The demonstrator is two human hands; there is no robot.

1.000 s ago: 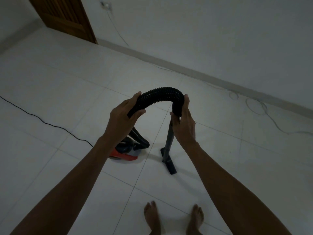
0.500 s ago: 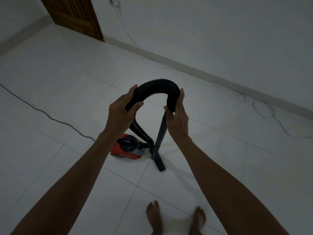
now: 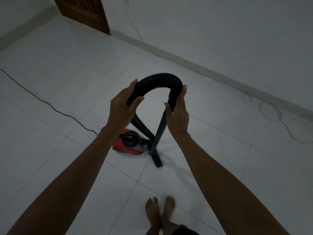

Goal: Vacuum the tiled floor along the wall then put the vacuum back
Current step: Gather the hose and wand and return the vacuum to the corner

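A small red and black vacuum cleaner (image 3: 127, 144) sits on the white tiled floor (image 3: 59, 78) in front of me. Its black ribbed hose (image 3: 158, 80) arches up between my hands. My left hand (image 3: 121, 106) grips the left side of the arch, thumb and fingers curled round it. My right hand (image 3: 177, 112) holds the right end where the hose meets the dark wand (image 3: 160, 131). The wand slants down to a narrow floor nozzle (image 3: 157, 160) resting on the tiles just right of the vacuum body.
The wall (image 3: 220, 31) with its skirting runs diagonally across the back. A wooden door (image 3: 84, 12) stands at the top left. A black power cord (image 3: 47, 104) trails left across the tiles, and a thin grey cable (image 3: 271, 114) loops near the wall. My bare feet (image 3: 160, 212) are below.
The wand's nozzle has swung left, closer to the vacuum body. My hands keep their hold on the hose arch, which sits a little closer together.
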